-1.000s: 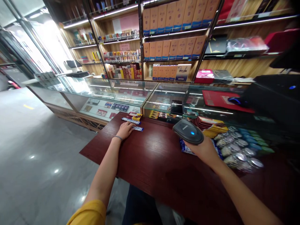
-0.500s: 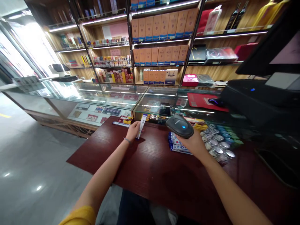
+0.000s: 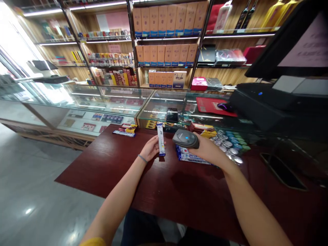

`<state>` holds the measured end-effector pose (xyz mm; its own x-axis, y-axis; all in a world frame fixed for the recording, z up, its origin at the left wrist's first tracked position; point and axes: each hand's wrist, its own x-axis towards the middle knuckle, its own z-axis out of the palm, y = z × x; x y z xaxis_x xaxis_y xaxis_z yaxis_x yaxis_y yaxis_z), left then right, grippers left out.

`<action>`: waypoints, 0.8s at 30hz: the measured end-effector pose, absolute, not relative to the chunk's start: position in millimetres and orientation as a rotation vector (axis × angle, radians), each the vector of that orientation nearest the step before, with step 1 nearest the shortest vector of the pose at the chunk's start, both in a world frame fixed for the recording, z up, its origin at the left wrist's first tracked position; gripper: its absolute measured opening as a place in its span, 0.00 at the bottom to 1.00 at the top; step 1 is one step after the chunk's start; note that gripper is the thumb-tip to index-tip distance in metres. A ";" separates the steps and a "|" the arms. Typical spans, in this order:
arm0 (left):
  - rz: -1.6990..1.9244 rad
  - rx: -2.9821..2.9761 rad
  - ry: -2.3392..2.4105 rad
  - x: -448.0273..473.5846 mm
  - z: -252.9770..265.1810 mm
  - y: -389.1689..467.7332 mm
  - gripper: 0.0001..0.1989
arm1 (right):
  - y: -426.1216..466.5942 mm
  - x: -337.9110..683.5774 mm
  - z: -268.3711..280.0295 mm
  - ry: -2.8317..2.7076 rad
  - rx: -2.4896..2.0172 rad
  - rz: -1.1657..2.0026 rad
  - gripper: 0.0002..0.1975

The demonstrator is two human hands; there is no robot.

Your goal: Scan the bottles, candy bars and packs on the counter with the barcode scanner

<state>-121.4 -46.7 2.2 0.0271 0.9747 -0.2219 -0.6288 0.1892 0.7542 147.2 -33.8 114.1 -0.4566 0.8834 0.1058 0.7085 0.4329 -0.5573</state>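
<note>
The glass case [image 3: 115, 99] ran along the far side of the table [image 3: 166, 191], with the monitor [image 3: 271, 37] to the right. On the table lay blue packs [image 3: 194, 159], partly covered by the right hand [image 3: 210, 150]. That hand was closed around the scanner [image 3: 184, 138], whose nose faced left. The left hand [image 3: 151, 148] gripped a packet [image 3: 161, 140] at its edge, fingers partly behind it. The packet stood roughly upright just above the table, near the scanner's nose and apart from it. Any code on it was too small to make out. In our judgement, sound practice called for a flat wrapper, printing square to the nose, fingertips clear of it, and steady wrists; creasing or glare seemed the likeliest faults.
</note>
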 end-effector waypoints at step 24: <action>1.404 1.532 1.317 -84.8 9.7 -34.5 0.17 | -39.7 219.0 161.0 -1.893 -1.245 0.600 0.23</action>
<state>-84.8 -34.5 9.7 -0.0875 0.9517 0.2944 0.2325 -0.2678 0.9350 219.0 -39.7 161.0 -0.2189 0.9119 0.3471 0.5454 0.4094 -0.7314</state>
